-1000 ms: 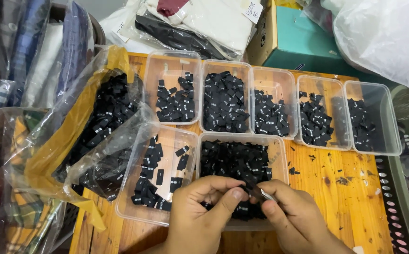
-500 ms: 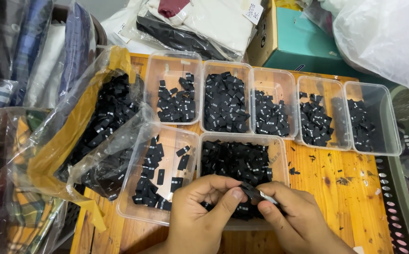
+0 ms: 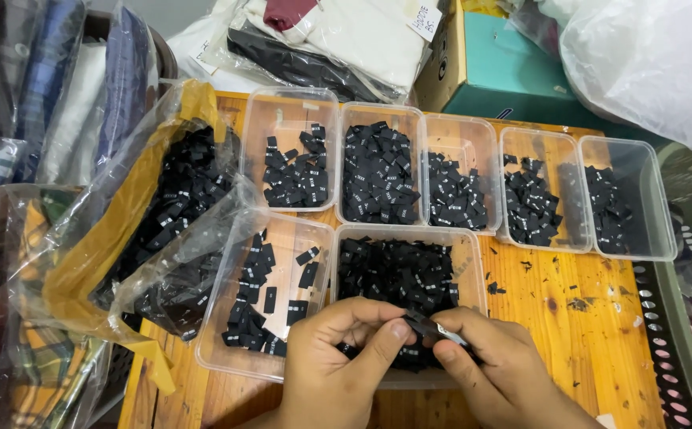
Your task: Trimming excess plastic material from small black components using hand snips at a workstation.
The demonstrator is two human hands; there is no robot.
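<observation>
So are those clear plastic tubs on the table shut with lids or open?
Open. No lid sits on any clear tub; the black labels inside show uncovered, and both hands work right above the nearest tub.

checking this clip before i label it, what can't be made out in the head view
- Small black label pinched between left hand and right hand: the fingertips cover most of it, so the grip and its shape stay unclear.
- Near part of the clear tub under the hands: hidden by them.
- White marks on the black labels: too small to tell.
- Wrists: cut off by the bottom edge.
- Contents of the plastic bag top right: blurred by the film.
</observation>
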